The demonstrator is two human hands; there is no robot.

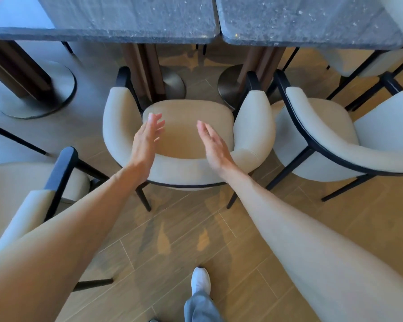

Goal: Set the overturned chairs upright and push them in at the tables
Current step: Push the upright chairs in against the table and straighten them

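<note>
The left hand's fingers (156, 123) are straight and slightly spread, holding nothing; the right hand's fingers (204, 130) are likewise straight and close together, empty. The left hand (144, 140) and right hand (213, 147) hover palms facing each other above the middle chair (251, 135), just over the inner edge of its curved backrest, with a gap between them; whether either wrist touches the backrest cannot be told.

The middle chair stands upright on its legs, seat facing the tables, its front edge near the pedestal base of the left table (102, 24) but not under the top. The right table (312, 22) butts against the left one, a thin seam between their edges.

The right chair (323, 135) stands just beside the middle one, turned at an angle, their armrests nearly touching. The left chair (21, 205) sits close on the other side, partly behind the left forearm. A far chair (370, 61) shows at the right table's corner.

Open floor (184, 240) lies behind the middle chair, where a white shoe (200, 281) stands.
</note>
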